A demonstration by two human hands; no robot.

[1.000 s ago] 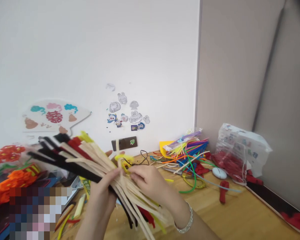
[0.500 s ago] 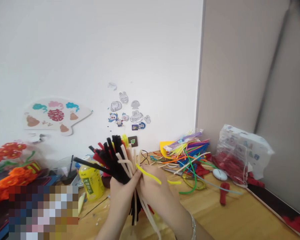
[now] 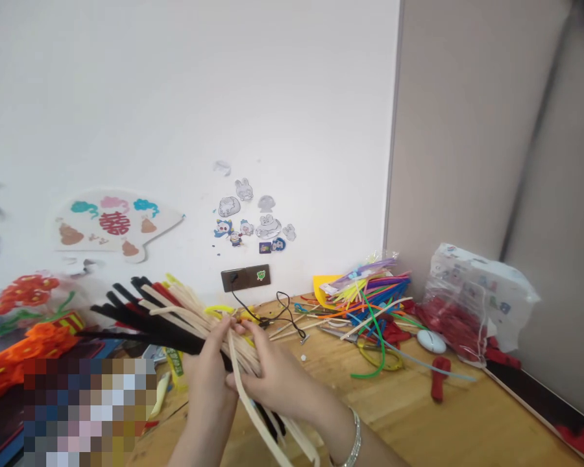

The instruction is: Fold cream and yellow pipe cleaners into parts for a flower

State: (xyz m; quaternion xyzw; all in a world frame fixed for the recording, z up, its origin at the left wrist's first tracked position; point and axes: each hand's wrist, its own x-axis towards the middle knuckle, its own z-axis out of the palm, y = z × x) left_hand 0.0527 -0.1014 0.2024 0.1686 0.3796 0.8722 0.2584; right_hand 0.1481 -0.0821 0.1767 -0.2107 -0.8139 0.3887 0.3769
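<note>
A thick bundle of pipe cleaners (image 3: pixel 189 324) in black, cream, red and yellow lies slantwise across both hands, its tips fanned to the upper left. My left hand (image 3: pixel 209 373) is wrapped round the middle of the bundle from the left. From the other side, my right hand (image 3: pixel 277 373) closes on the cream part, fingertips near the left thumb. One cream pipe cleaner (image 3: pixel 246 395) loops over the front and hangs down between the wrists. The lower ends of the bundle are partly hidden behind my right hand.
Loose coloured pipe cleaners (image 3: pixel 374 292), yellow-handled scissors (image 3: pixel 379 357), a white mouse (image 3: pixel 431 340) and a clear bag (image 3: pixel 467 305) of red pieces lie at the right. Orange pipe-cleaner flowers (image 3: pixel 34 344) stand left. A black cable (image 3: pixel 246 306) hangs from the wall socket (image 3: pixel 246 277).
The bundle has tipped from nearly upright over to the left. It now covers most of the yellow bottle, and the wall socket shows. The yellow strand at my right hand no longer sticks out rightward.
</note>
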